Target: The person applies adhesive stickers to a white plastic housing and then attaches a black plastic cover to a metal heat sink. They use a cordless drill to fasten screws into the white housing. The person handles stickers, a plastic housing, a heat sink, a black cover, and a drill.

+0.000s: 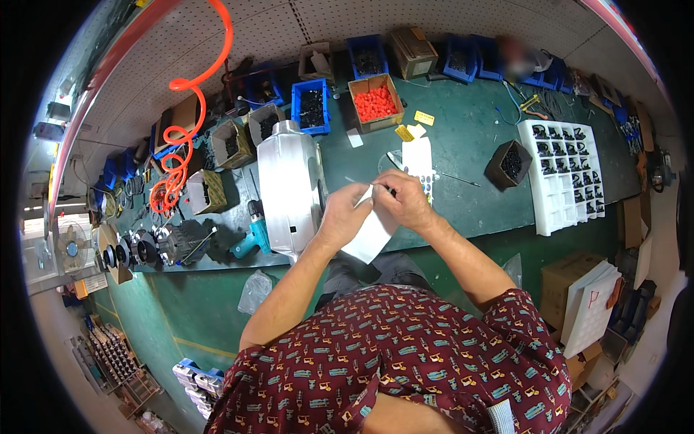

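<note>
Both hands meet over the front edge of the green workbench (463, 217). My left hand (347, 213) pinches the upper left edge of a white sheet (374, 235), which hangs down toward my lap. Close against it, my right hand (405, 199) grips the sheet's top corner with bent fingers. Whether a smaller piece sits between the fingertips I cannot make out. Left of my hands stands a large silver metal housing (288, 188). Just beyond my right hand lies another white sheet (417, 159) with dark round spots along its edge, beside yellow labels (410, 132).
A teal power drill (253, 235) lies left of the housing. Toward the back stand a box of red caps (376, 101) and a blue bin of black parts (310, 106). A white foam tray (564, 177) is at right, near a screwdriver (459, 179). An orange coiled hose (177, 137) hangs left.
</note>
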Tool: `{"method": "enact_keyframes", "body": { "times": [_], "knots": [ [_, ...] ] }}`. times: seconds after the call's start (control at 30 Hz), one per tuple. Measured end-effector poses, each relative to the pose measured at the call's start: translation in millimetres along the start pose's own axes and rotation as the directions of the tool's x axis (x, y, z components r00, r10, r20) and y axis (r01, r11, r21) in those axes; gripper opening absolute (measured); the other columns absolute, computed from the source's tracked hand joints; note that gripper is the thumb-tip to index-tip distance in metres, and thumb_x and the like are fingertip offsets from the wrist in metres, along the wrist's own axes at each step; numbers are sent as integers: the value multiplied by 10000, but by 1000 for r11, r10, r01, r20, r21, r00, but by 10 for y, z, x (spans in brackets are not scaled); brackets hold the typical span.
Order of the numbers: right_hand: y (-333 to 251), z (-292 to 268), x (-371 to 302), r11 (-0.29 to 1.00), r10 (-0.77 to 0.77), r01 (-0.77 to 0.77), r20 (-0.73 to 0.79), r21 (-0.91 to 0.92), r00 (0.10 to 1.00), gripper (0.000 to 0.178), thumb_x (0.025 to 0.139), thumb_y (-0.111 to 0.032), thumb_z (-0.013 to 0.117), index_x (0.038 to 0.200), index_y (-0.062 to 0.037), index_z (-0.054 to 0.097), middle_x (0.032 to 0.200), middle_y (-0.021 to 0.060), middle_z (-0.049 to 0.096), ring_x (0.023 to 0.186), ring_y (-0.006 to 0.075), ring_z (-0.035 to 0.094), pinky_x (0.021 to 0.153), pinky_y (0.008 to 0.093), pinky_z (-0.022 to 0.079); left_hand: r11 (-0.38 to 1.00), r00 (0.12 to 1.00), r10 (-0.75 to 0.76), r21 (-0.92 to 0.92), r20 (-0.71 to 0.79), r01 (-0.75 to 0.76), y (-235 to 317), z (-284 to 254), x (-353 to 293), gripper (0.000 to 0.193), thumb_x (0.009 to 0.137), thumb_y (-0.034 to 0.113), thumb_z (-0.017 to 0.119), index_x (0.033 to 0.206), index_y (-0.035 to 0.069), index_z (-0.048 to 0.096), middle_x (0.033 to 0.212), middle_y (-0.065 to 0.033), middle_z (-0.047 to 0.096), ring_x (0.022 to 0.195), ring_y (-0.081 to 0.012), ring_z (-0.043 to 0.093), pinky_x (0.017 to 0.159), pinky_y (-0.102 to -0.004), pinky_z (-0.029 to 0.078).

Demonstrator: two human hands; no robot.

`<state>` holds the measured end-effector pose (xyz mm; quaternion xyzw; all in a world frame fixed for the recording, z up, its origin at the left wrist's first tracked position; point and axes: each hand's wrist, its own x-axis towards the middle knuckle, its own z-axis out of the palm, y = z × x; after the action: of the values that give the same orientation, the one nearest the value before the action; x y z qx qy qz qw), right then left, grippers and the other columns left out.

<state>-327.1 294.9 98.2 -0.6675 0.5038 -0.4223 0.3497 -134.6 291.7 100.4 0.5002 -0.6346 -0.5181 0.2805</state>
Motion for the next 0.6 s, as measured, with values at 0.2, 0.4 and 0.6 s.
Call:
{"method": "enact_keyframes", "body": {
  "times": [0.2,0.4,0.6],
  "knots": [
    [-53,-21,-9,861,441,-425,3,279,897,212,930,-149,678,955,53,738,802,88,718,716,145,680,659,313,539,995,998,-44,82,-53,48,194,24,-75,405,884,-2,620,1289,-9,602,816,-10,620,734,-78,533,676,-275,470],
    [-227,-7,26,879,440,-389,-156,276,884,207,907,-144,722,955,55,753,806,88,734,708,117,668,648,281,557,998,997,-49,-42,52,51,161,126,-139,723,850,-26,568,1553,42,416,960,-83,625,843,-114,568,781,-277,481],
    [-184,6,-47,975,129,-90,-182,204,975,164,942,-75,681,1043,42,734,904,109,737,771,135,697,617,247,573,845,977,-128,-497,171,197,275,34,-177,735,856,-95,510,1565,65,404,1134,-68,664,1023,-82,625,892,-247,502]
  ]
}}
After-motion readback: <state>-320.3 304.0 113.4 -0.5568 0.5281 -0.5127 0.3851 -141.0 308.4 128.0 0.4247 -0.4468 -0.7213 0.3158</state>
